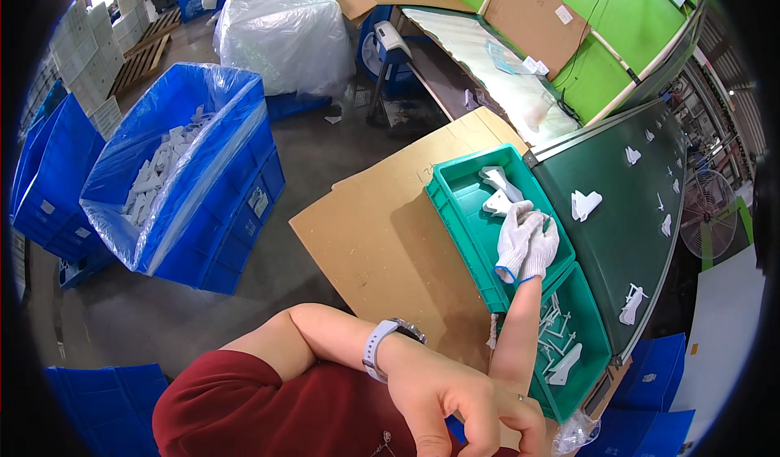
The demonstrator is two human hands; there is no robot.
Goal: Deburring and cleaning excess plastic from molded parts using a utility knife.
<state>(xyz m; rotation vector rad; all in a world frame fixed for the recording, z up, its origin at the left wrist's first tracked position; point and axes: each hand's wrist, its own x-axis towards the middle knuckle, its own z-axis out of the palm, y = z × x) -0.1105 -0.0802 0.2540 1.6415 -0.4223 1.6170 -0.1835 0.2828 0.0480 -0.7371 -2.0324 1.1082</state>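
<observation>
My left hand, bare and with a watch on its wrist, is close in front of me at the lower edge. Its fingers are bent and apart, nothing shows in them, and their tips are partly cut off. My right hand wears a white knit glove with a blue cuff. It is closed on a second, empty white glove, over a green tray. White molded plastic parts lie in that tray beyond the gloves.
A second green tray holds thin white sticks and a white part. White pieces rest on a dark green conveyor to the right. Cardboard lies under the trays. A blue crate of white parts stands left.
</observation>
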